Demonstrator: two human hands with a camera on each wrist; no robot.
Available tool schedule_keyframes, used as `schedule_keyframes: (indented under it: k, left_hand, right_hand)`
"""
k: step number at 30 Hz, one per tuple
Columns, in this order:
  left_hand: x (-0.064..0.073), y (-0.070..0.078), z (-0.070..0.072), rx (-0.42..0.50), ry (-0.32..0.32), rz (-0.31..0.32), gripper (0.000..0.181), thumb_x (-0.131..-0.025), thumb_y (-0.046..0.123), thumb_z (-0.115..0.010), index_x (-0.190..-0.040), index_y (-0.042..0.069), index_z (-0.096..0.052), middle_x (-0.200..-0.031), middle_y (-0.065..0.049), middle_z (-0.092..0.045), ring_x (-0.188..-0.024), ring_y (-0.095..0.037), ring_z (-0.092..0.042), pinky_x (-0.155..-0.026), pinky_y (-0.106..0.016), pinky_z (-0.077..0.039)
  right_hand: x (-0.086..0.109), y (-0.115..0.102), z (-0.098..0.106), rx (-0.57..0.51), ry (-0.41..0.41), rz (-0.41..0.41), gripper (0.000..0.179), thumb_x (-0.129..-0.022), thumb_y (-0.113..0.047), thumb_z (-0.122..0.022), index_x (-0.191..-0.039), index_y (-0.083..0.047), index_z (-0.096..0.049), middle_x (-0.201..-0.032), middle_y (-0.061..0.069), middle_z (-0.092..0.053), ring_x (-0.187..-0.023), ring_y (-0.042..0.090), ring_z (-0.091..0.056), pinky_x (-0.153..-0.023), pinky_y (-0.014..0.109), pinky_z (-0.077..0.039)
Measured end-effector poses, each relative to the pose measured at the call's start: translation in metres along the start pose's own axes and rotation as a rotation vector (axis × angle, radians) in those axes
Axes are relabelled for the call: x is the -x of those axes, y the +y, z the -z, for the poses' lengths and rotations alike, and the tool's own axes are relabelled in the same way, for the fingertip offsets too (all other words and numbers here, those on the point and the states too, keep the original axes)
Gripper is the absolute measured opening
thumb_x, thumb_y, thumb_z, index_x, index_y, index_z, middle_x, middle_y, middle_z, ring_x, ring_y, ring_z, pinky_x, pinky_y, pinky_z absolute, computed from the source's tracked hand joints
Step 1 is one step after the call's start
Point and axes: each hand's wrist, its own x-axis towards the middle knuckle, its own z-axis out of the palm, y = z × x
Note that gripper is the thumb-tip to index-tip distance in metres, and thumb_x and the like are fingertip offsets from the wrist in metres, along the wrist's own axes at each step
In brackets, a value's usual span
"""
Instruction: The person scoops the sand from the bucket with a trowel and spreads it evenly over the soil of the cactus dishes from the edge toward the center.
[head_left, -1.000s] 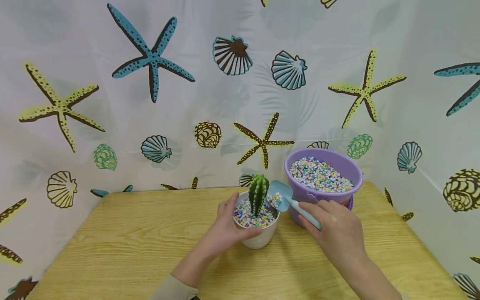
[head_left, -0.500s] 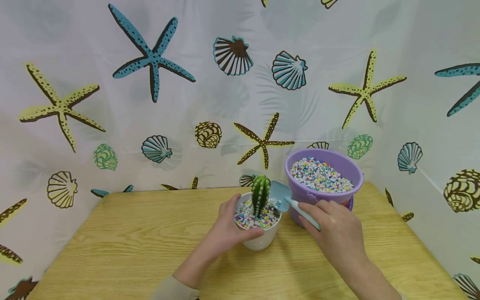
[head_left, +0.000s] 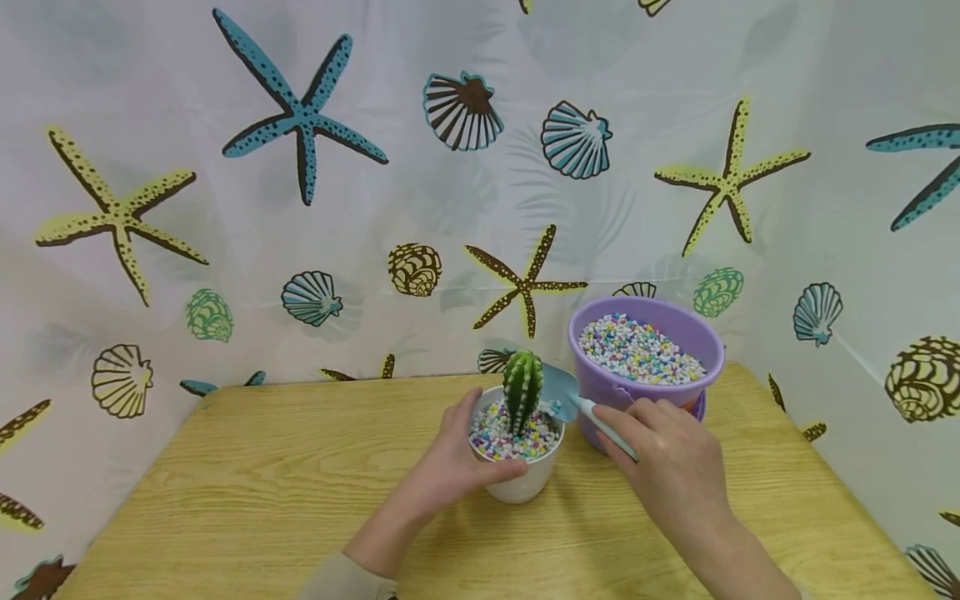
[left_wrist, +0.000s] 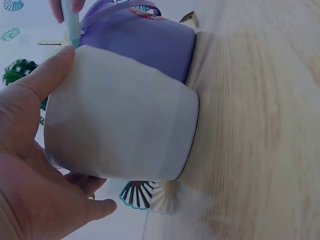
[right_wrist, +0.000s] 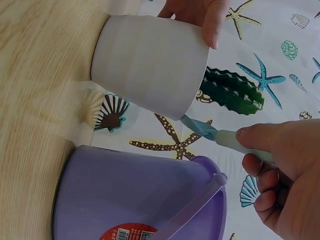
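A green cactus (head_left: 522,392) stands in a white pot (head_left: 519,485) filled with small coloured pebbles (head_left: 495,432). My left hand (head_left: 461,462) grips the pot from its left side, thumb across the near rim, as the left wrist view also shows on the pot wall (left_wrist: 125,115). In my right hand (head_left: 671,454) is the handle of a light blue toy shovel (head_left: 558,390). Its blade tips down over the pot's right rim, close beside the cactus, with a few pebbles at its edge. Part of the blade is hidden behind the cactus.
A purple bucket (head_left: 592,387) of similar pebbles stands right behind the pot, its handle (right_wrist: 192,207) hanging down the side. The wooden table (head_left: 300,483) meets a white curtain (head_left: 360,333) with starfish and shells at the back and sides.
The shovel blade has tilted down into the pot, and most of the pebbles on it have slid off beside the cactus. The pot and cactus have shifted slightly right.
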Motion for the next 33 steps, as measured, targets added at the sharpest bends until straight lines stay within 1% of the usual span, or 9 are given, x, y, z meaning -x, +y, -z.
schedule_keyframes:
  k: [3,8,12,15,17,20,25,29,33]
  left_hand:
    - [0.000,0.000,-0.001,-0.041,0.007,0.006,0.134,-0.078,0.044,-0.102,-0.177,0.012,-0.018,-0.170,-0.028,-0.026,-0.149,-0.050,-0.043,-0.124,-0.067,-0.035]
    - [0.001,0.000,0.006,0.013,-0.050,0.020,0.130,-0.082,0.041,-0.100,-0.178,0.016,-0.017,-0.175,-0.026,-0.019,-0.155,-0.050,-0.035,-0.126,-0.069,-0.029]
    - [0.000,0.000,0.010,0.069,-0.079,0.008,0.129,-0.082,0.036,-0.100,-0.178,0.013,-0.017,-0.177,-0.023,-0.022,-0.159,-0.048,-0.031,-0.128,-0.070,-0.023]
    - [0.000,0.001,0.007,0.076,-0.066,-0.010,0.130,-0.080,0.033,-0.102,-0.177,0.010,-0.018,-0.174,-0.025,-0.029,-0.156,-0.046,-0.036,-0.129,-0.067,-0.025]
    - [0.000,0.000,0.004,0.045,-0.048,-0.024,0.132,-0.078,0.034,-0.103,-0.177,0.009,-0.019,-0.171,-0.027,-0.031,-0.152,-0.046,-0.040,-0.127,-0.066,-0.028]
    - [0.000,0.000,0.001,-0.007,-0.030,-0.021,0.134,-0.076,0.037,-0.104,-0.177,0.009,-0.020,-0.167,-0.028,-0.032,-0.148,-0.046,-0.044,-0.126,-0.065,-0.033]
    - [0.000,0.000,0.000,-0.041,-0.015,-0.009,0.133,-0.077,0.041,-0.104,-0.177,0.010,-0.022,-0.165,-0.028,-0.032,-0.146,-0.047,-0.046,-0.123,-0.066,-0.036]
    - [0.000,0.000,0.000,-0.026,-0.021,-0.025,0.132,-0.077,0.039,-0.103,-0.176,0.009,-0.021,-0.170,-0.028,-0.028,-0.150,-0.049,-0.042,-0.125,-0.068,-0.033]
    - [-0.001,-0.001,-0.001,0.045,-0.046,-0.029,0.132,-0.078,0.034,-0.103,-0.176,0.009,-0.019,-0.175,-0.027,-0.027,-0.155,-0.050,-0.037,-0.127,-0.067,-0.028]
  right_hand:
    - [0.000,0.000,0.000,0.003,0.004,0.006,0.054,-0.067,-0.007,-0.107,-0.115,-0.020,-0.087,-0.084,-0.004,-0.068,-0.070,0.016,-0.056,-0.056,0.033,-0.049]
    - [0.000,-0.001,-0.002,0.003,0.025,0.021,0.054,-0.066,-0.007,-0.106,-0.116,-0.020,-0.087,-0.085,-0.003,-0.068,-0.070,0.018,-0.056,-0.056,0.034,-0.049]
    - [0.000,-0.001,-0.002,0.000,0.031,0.025,0.054,-0.067,-0.007,-0.106,-0.115,-0.020,-0.087,-0.085,-0.003,-0.068,-0.070,0.018,-0.056,-0.056,0.034,-0.049]
    - [0.000,-0.001,-0.001,0.001,0.026,0.021,0.054,-0.067,-0.006,-0.106,-0.115,-0.020,-0.087,-0.085,-0.003,-0.068,-0.071,0.019,-0.056,-0.056,0.034,-0.049]
    - [0.000,0.000,-0.001,0.003,0.019,0.016,0.054,-0.067,-0.006,-0.106,-0.116,-0.019,-0.087,-0.085,-0.003,-0.069,-0.071,0.019,-0.057,-0.056,0.034,-0.049]
    - [-0.001,0.000,0.000,0.001,0.007,0.007,0.054,-0.067,-0.006,-0.106,-0.116,-0.019,-0.087,-0.085,-0.003,-0.069,-0.071,0.018,-0.056,-0.056,0.034,-0.049]
    - [-0.002,0.000,0.002,-0.002,-0.005,-0.004,0.054,-0.068,-0.008,-0.106,-0.116,-0.019,-0.086,-0.084,-0.003,-0.069,-0.070,0.017,-0.056,-0.056,0.032,-0.049]
    - [-0.002,0.000,0.004,0.001,-0.009,-0.010,0.051,-0.070,-0.009,-0.105,-0.117,-0.018,-0.086,-0.085,-0.003,-0.070,-0.071,0.016,-0.056,-0.056,0.032,-0.050]
    - [-0.002,0.001,0.005,0.003,-0.013,-0.018,0.048,-0.073,-0.010,-0.103,-0.117,-0.017,-0.086,-0.087,-0.002,-0.072,-0.071,0.017,-0.057,-0.057,0.033,-0.050]
